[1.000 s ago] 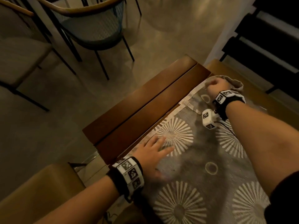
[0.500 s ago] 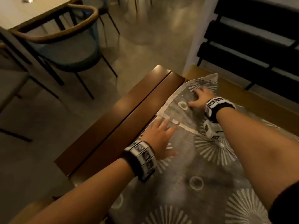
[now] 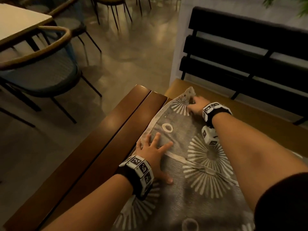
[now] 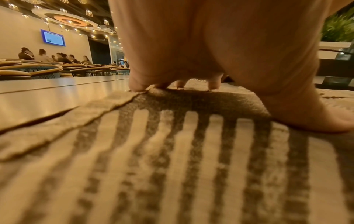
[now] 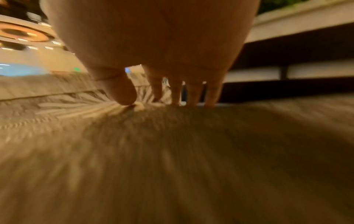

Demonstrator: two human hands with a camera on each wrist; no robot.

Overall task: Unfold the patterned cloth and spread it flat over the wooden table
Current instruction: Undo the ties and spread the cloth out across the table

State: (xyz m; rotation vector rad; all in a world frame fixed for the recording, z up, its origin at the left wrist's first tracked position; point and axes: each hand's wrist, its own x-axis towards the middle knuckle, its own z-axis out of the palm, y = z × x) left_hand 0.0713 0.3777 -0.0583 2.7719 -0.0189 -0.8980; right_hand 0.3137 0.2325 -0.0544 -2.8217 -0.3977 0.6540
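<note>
The grey cloth [image 3: 181,130] with white sunburst and ring patterns lies over the right part of the dark wooden table [image 3: 100,147]. My left hand [image 3: 153,152] presses flat on it with fingers spread, close to its pale left border. The left wrist view shows the left hand [image 4: 191,53] with fingertips and thumb down on the cloth [image 4: 172,151]. My right hand [image 3: 195,105] reaches to the far end, straight fingers pressing the cloth just short of its far corner [image 3: 190,92], which stands up a little. In the right wrist view the right hand [image 5: 162,53] touches the blurred cloth [image 5: 172,144].
A black slatted bench back [image 3: 241,52] stands beyond the table on the right, above a yellowish seat [image 3: 260,117]. Chairs [image 3: 41,69] and a pale table [image 3: 18,22] stand on the floor to the left. The table's left strip [image 3: 75,172] is bare wood.
My right hand let go of the bunched far corner, laid it out and slid farther away over the cloth. My left hand slid forward along the left border.
</note>
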